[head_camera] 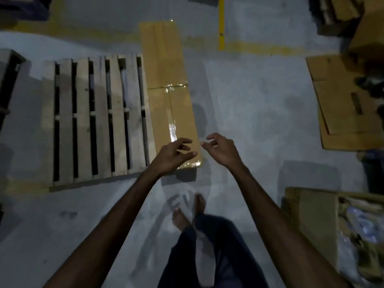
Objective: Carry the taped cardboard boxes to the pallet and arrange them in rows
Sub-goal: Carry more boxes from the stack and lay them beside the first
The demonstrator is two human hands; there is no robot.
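We see the grey slatted wooden pallet at frame left, mostly bare. Two long brown taped cardboard boxes line its right edge at frame centre; further rows remain. Left hand and right hand hover spread, empty.

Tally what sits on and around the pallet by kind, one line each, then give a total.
Taped cardboard boxes in a row on the pallet's right edge: 2, near box and far box
Wooden pallet: 1
Flattened cardboard sheets on the floor at right: 1 pile, sheet count unclear
Open carton at lower right: 1
Total: 5
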